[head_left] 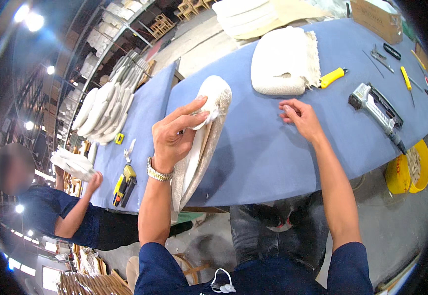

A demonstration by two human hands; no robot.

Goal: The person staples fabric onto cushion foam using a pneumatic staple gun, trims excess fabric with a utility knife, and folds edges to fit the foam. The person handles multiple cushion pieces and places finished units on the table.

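My left hand [177, 130], with a metal-band watch at its wrist, grips a cream fabric-covered pad [216, 93]. The pad stands tilted on edge over the table, its opening and a white inner layer showing along one side. Fingers and thumb pinch a bit of white material at its upper part. My right hand [302, 118] hovers above the blue table [273, 162], fingers loosely bent and nothing visible in them. Just beyond it lies another cream pad [278, 61] with a frayed right edge and a small slit. A yellow-handled tool [333, 77] touches that edge.
At right lie a staple gun [376, 110], a yellow-handled screwdriver [407, 78] and pliers [381, 59]. A cardboard box [376, 22] stands behind, a yellow bucket [408, 169] below. Leftward, a co-worker [71, 211] holds a pad near another tool [124, 184] and stacked pads [105, 110].
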